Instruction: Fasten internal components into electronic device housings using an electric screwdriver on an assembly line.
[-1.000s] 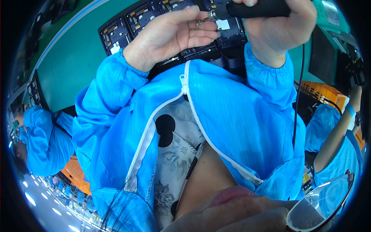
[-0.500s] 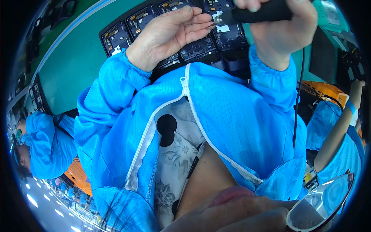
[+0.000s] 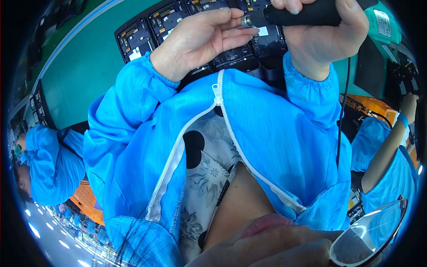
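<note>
My right hand [image 3: 318,42] is wrapped round a black electric screwdriver [image 3: 302,15], held sideways with its metal nose pointing left. A black cord hangs down on that side. My left hand [image 3: 195,42] is turned palm up, fingers stretched and slightly apart. The screwdriver's metal tip [image 3: 246,21] is at the left fingertips; whether the two touch I cannot tell. Any small part in the left palm is too small to make out. Beneath both hands lies a dark tray [image 3: 119,33] of black electronic device housings [image 3: 135,41] in rows, partly covered by my hands.
A green work mat [image 3: 73,71] spreads to the left of the tray. A green box with a white label [image 3: 383,24] sits at the far right. Co-workers in blue smocks [image 3: 53,162] are on both sides, with an orange crate [image 3: 84,200] at the left.
My left hand has shifted a little to the right. The screwdriver's nose has moved slightly left and up, and now overlaps the left fingers.
</note>
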`<action>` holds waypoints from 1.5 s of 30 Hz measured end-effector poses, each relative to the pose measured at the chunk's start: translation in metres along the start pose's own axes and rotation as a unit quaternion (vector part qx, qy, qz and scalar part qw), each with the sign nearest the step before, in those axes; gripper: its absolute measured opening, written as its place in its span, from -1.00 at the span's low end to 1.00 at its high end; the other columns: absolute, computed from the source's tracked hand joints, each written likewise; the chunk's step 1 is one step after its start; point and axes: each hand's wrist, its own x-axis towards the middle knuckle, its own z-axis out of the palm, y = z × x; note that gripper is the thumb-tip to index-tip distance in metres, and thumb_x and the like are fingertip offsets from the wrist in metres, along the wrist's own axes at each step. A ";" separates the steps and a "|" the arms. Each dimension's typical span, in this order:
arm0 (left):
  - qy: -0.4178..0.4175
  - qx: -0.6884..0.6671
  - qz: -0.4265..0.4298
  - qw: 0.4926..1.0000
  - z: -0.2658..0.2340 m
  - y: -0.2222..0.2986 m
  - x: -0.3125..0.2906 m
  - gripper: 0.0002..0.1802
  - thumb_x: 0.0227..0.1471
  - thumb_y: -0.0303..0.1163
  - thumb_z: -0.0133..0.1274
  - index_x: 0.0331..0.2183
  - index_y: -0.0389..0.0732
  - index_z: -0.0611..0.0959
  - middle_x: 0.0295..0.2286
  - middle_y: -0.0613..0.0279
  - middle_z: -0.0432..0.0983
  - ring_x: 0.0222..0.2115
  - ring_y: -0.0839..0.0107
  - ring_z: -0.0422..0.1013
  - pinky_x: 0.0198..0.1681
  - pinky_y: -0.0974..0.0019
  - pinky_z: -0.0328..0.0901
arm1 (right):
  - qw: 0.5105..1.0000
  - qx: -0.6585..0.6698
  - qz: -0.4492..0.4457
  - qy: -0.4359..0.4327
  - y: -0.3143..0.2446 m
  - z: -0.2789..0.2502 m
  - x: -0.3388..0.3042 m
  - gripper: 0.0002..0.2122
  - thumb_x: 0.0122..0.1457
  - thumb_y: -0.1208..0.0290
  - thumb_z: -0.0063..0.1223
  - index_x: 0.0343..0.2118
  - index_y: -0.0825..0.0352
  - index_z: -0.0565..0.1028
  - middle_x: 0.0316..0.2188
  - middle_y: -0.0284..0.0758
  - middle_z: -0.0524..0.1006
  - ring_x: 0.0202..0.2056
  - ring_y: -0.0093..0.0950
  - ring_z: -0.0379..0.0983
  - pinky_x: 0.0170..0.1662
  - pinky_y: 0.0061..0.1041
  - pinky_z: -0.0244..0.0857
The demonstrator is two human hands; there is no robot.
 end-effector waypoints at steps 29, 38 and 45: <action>-0.050 0.092 -0.033 0.994 -0.008 -0.003 0.003 -0.58 0.25 -0.11 -0.13 -0.27 -0.30 0.55 -0.45 0.23 0.50 -0.37 0.40 0.50 -0.28 0.43 0.46 | 0.999 -0.041 -0.020 -0.007 -0.032 -0.001 0.011 -0.67 0.26 0.13 -0.22 -0.12 0.30 0.37 -0.57 -0.34 0.41 -0.59 -0.49 0.35 -0.42 -0.40 0.31; -0.076 0.101 -0.014 0.992 -0.015 -0.002 0.005 -0.59 0.24 -0.09 -0.12 -0.27 -0.28 0.57 -0.46 0.23 0.49 -0.37 0.39 0.50 -0.24 0.42 0.46 | 0.998 -0.043 -0.033 -0.026 -0.032 0.001 0.011 -0.66 0.27 0.14 -0.25 -0.08 0.30 0.33 -0.54 -0.34 0.43 -0.57 -0.48 0.39 -0.39 -0.38 0.33; -0.089 0.090 -0.005 0.992 -0.013 0.002 0.006 -0.61 0.25 -0.12 -0.11 -0.26 -0.30 0.55 -0.42 0.19 0.50 -0.32 0.37 0.50 -0.21 0.39 0.48 | 1.000 0.002 -0.027 -0.003 -0.025 -0.008 0.014 -0.66 0.28 0.14 -0.25 -0.08 0.30 0.34 -0.53 -0.34 0.44 -0.57 -0.48 0.38 -0.38 -0.37 0.33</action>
